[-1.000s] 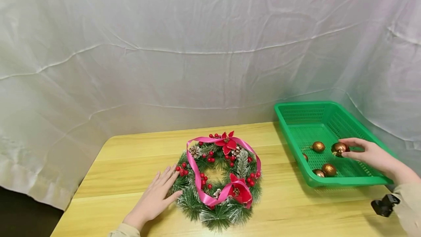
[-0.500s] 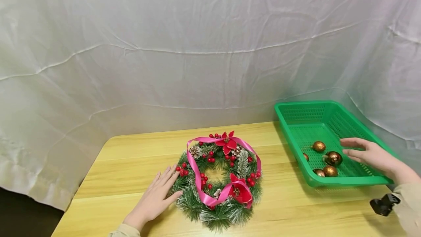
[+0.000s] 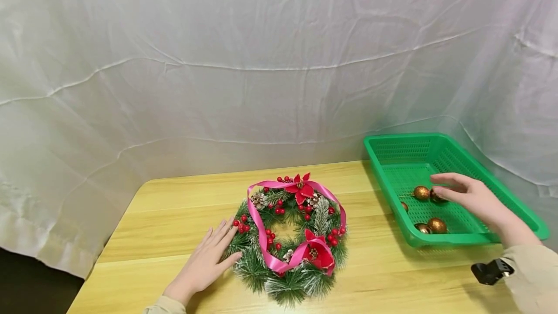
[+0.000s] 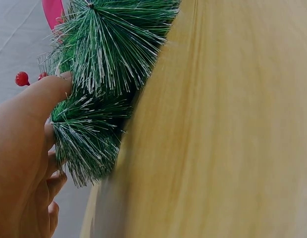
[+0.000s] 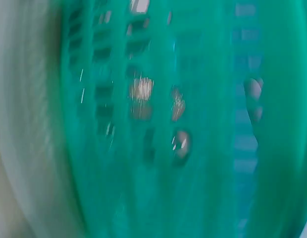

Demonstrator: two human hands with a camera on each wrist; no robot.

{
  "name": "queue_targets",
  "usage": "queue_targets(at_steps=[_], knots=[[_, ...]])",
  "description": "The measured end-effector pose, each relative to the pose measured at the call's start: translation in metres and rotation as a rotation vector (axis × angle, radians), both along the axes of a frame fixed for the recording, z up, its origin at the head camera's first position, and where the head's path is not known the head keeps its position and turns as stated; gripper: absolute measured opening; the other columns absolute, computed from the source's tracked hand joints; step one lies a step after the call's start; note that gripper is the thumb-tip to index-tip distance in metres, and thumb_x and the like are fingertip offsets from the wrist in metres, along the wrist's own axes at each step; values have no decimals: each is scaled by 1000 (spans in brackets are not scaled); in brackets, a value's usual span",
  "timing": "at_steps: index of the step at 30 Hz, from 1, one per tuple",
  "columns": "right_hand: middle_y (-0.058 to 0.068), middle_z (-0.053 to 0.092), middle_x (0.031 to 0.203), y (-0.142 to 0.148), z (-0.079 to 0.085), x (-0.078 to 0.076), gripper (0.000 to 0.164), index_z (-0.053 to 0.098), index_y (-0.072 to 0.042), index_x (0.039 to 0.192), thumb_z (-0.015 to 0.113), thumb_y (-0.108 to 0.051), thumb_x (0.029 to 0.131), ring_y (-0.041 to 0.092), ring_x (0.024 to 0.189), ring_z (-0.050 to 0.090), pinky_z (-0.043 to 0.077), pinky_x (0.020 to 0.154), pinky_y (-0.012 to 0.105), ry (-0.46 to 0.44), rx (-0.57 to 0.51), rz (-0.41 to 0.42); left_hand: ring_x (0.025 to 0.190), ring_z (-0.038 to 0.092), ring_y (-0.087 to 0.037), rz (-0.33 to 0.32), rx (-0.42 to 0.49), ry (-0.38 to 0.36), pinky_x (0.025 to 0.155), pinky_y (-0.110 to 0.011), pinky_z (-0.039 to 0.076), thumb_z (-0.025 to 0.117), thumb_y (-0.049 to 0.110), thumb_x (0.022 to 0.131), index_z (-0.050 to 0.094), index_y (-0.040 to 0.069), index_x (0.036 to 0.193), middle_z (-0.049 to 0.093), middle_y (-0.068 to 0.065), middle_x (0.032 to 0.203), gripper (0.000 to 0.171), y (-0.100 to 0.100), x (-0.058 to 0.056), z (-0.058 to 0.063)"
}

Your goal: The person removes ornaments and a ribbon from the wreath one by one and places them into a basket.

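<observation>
A green wreath (image 3: 285, 287) with red berries, red poinsettias, pine cones and a loose pink ribbon (image 3: 263, 241) lies on the table. My left hand (image 3: 207, 260) rests flat against the wreath's left side, fingers straight; in the left wrist view the thumb lies on the green bristles (image 4: 84, 144). My right hand (image 3: 472, 200) is over the green basket (image 3: 418, 241), thumb and forefinger apart. A shiny brown bauble (image 3: 437, 196) shows partly beneath its fingertips, beside a glittery copper bauble (image 3: 421, 193). The right wrist view is badly blurred.
Several other copper baubles, such as a glittery one (image 3: 437, 226), lie near the basket's front and left side. A pale cloth backdrop (image 3: 261, 101) hangs behind the wooden table (image 3: 174, 227). A small black device (image 3: 491, 271) sits at my right sleeve.
My right hand let go of the shiny bauble in the basket, drew back, then moved left over it. That bauble has rolled toward the glittery one behind. My left hand stayed still.
</observation>
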State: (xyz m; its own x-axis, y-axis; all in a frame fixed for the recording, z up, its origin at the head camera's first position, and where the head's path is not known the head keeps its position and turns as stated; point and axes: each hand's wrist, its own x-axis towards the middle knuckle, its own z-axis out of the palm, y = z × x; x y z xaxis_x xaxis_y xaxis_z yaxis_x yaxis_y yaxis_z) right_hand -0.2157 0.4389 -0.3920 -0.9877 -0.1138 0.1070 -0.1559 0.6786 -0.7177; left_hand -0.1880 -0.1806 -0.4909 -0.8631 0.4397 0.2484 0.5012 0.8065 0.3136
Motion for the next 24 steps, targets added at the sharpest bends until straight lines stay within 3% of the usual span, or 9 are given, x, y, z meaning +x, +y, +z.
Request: queue_targets(at_steps=[5,13,17,24], knots=[[-16,59,120,-37,9,0,43,50,-10,136,60,-22,96,-6,101,57,47,77,12,66,-92,63,142,21,-28,-1,4,-5,113,-54,16,48,54,94,36,12,148,23,-6,156,69,0,1,2],[7,61,124,-113,25,7,41,56,-8,130,66,-18,91,11,107,61,51,81,18,133,-226,120,142,20,-27,2,1,-16,113,-53,15,48,55,94,34,13,148,21,-6,157,70,0,1,2],[11,61,122,-150,23,9,40,56,1,127,67,-8,89,17,106,62,53,85,25,164,-354,249,142,20,-27,5,-5,-15,113,-53,15,47,55,95,33,13,148,21,-6,157,70,0,1,2],[19,59,124,-211,13,19,46,56,0,126,71,-6,83,37,111,57,51,91,33,-2,-505,445,142,21,-27,-3,7,-8,114,-52,15,48,54,95,34,12,148,21,-6,157,70,0,1,1]])
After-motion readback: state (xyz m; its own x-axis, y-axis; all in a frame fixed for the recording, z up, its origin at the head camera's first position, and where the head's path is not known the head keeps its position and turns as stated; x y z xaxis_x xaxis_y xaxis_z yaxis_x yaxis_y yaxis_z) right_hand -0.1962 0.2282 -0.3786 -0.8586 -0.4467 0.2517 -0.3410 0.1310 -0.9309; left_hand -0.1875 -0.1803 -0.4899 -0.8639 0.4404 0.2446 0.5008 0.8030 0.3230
